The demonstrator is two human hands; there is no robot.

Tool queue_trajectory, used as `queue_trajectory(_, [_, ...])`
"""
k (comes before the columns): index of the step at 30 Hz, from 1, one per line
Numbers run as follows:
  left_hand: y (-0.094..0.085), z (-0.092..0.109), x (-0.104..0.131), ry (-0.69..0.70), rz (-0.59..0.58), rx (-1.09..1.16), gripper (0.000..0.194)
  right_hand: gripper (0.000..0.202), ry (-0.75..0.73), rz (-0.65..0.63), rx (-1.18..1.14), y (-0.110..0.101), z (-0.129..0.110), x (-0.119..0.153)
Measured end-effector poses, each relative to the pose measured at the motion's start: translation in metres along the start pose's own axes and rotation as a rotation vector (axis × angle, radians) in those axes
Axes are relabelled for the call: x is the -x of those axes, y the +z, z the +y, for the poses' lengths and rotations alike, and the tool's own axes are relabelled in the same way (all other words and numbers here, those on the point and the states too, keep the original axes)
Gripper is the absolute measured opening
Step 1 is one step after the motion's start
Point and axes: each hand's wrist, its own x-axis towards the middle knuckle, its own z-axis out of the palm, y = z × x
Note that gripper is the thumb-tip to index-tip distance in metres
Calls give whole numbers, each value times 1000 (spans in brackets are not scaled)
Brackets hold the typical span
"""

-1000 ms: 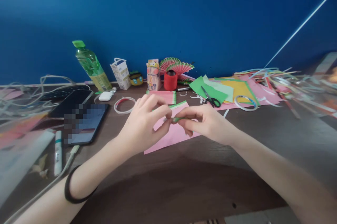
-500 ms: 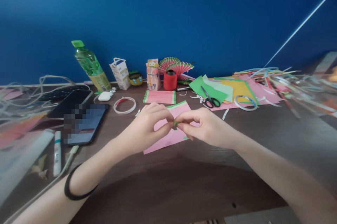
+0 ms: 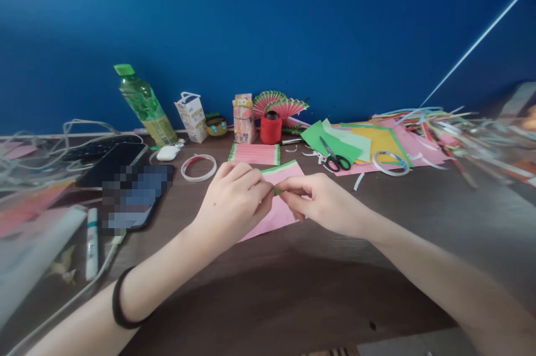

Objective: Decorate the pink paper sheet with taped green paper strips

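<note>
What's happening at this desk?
A person's left hand and right hand pinch a small green piece between their fingertips; the fingers hide most of it. Under the hands lies a pink sheet with a green edge. Just beyond is a striped pink piece with green ends, and farther back pleated fans stand behind a red cylinder. Scissors lie partly on green paper.

green piece [image 3: 277,192]: mostly hidden | pink sheet [image 3: 274,218]: partly covered | phone screen [image 3: 142,195]: pixelated
</note>
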Motion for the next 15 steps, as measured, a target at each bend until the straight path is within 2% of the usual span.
queue_trajectory(5, [2, 0, 0, -10, 23, -11, 24, 21, -12, 11, -59, 3, 2, -1])
queue_trajectory(15, [1, -4, -1, -139, -16, 233, 21, 26, -10, -10, -143, -1, 6, -2])
